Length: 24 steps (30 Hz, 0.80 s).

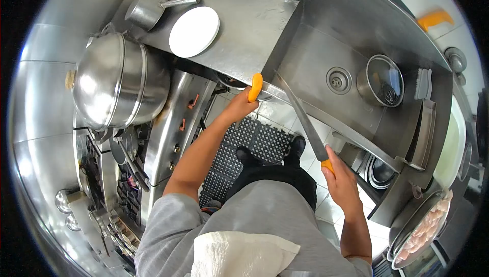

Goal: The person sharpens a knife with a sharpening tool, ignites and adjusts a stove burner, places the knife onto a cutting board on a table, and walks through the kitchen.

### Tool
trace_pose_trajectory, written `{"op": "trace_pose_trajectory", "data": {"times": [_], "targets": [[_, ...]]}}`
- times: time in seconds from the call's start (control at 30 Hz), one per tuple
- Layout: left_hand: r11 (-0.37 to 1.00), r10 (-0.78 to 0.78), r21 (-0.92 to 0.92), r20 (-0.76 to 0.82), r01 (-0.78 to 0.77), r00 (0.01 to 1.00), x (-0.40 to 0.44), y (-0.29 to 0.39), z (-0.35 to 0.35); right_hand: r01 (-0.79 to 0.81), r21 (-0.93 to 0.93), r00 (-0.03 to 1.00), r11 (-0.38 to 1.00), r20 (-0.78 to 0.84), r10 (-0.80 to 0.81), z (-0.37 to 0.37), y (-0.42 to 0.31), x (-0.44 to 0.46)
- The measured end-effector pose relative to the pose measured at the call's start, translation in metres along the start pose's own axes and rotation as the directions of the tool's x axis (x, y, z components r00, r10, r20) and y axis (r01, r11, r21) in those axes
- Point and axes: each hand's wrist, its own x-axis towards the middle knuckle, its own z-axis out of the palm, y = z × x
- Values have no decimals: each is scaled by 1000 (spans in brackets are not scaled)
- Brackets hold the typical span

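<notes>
My right hand (340, 181) is closed around the orange handle of a long knife (304, 116), whose blade slants up and left across the front edge of the sink. My left hand (242, 105) grips a thick orange handle (255, 87) at the counter's front edge. Whatever that handle belongs to is hidden or seen end-on, so its kind is unclear. Both hands are in front of my body, apart from each other. The knife's tip lies to the right of the left hand's orange handle, over the sink's near left corner.
A steel sink (326, 37) holds a metal pot (385, 81) with a whisk in it. On the steel counter lie a white plate (194, 31) and a saucepan (147, 11). A large domed steamer pot (122, 81) stands over the stove at left. Raw meat fills a bowl (395, 249) at lower right.
</notes>
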Motion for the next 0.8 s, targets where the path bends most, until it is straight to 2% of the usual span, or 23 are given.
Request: {"op": "trace_pose_trajectory", "data": {"times": [0.1, 0.33, 0.6, 0.8], "targets": [[1000, 9, 10, -21, -9, 1000, 1, 1, 0, -1, -62, 1000, 998, 26, 3, 1, -1, 6], [1000, 2, -14, 61, -1, 998, 2, -1, -4, 43, -140, 998, 989, 53, -36, 11, -3, 14], [1000, -5, -19, 86, 7, 996, 4, -3, -5, 34, -138, 998, 990, 59, -26, 15, -2, 13], [999, 5, -38, 40, -3, 999, 0, 5, -4, 47, -118, 996, 992, 77, -38, 19, -2, 10]]}}
